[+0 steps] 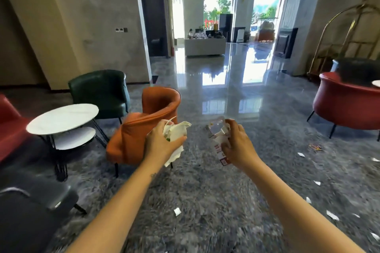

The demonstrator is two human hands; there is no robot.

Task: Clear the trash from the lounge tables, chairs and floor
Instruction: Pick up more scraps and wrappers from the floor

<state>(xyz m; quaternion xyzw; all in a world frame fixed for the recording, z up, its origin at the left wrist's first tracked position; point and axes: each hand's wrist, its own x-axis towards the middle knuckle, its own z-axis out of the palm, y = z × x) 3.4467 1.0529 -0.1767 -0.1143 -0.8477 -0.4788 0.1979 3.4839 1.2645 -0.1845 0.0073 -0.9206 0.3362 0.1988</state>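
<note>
While the left hand (162, 141) grips a wad of crumpled white paper (176, 132) at the frame's centre, the right hand (236, 144) just beside it clutches a crushed clear plastic bottle (216, 129) with more paper. White paper scraps (177, 211) dot the grey floor (216, 191) at lower right. An orange chair (148, 121) stands behind the left hand, and a round white table (63, 118) sits at middle left.

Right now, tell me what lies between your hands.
Nothing: the head view shows only bare floor between the crumpled paper in the left hand and the crushed bottle in the right hand.
</note>
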